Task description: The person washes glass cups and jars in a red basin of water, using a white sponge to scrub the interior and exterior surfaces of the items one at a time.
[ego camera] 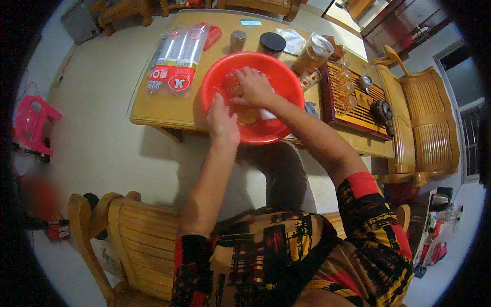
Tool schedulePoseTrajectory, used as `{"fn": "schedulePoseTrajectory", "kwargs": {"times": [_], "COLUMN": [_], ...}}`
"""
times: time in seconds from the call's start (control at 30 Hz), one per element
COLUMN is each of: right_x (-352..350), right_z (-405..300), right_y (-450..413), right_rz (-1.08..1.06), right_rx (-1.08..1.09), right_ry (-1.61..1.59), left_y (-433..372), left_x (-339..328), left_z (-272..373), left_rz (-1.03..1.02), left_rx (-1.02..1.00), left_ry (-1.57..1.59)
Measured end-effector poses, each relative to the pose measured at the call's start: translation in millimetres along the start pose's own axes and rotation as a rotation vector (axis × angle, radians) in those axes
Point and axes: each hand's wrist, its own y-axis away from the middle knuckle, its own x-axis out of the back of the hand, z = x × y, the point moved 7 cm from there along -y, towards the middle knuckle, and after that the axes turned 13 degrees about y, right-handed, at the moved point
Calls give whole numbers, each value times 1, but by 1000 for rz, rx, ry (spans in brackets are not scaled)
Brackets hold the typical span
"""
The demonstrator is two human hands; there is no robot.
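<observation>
Before me a red plastic basin sits at the front edge of a wooden table, holding what looks like shallow water. My right hand is down inside it, palm lowered and fingers spread. Its palm hides whatever lies beneath, so a grip cannot be made out. A white item, perhaps cloth, shows under my right wrist. My left hand covers the basin's left front rim, its fingers pointing inward and thumb apart. Whether it grips the rim or only rests there is unclear.
On the table lies a clear plastic pack with a red label. Behind the basin stand a black-lidded jar, a small lidded jar and a clear canister. A slatted tea tray holds glass cups and a dark teapot.
</observation>
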Motion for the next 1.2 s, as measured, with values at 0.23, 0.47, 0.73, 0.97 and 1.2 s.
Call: {"fn": "schedulePoseTrajectory", "kwargs": {"times": [0.23, 0.47, 0.73, 0.97, 1.2], "right_x": [-17, 71, 128, 63, 43], "right_z": [10, 28, 46, -1, 37], "right_y": [-6, -18, -16, 12, 7], "right_rz": [-364, -271, -315, -112, -16], "right_rx": [-168, 36, 0, 67, -106], "right_ry": [-601, -657, -657, 120, -1264], "left_y": [2, -21, -18, -32, -29], "left_x": [-3, 8, -3, 26, 5], "left_z": [2, -4, -4, 6, -11], "left_rz": [64, 5, 40, 93, -34], "left_rx": [-8, -68, -147, -30, -27], "left_ry": [-17, 95, 54, -84, -150]}}
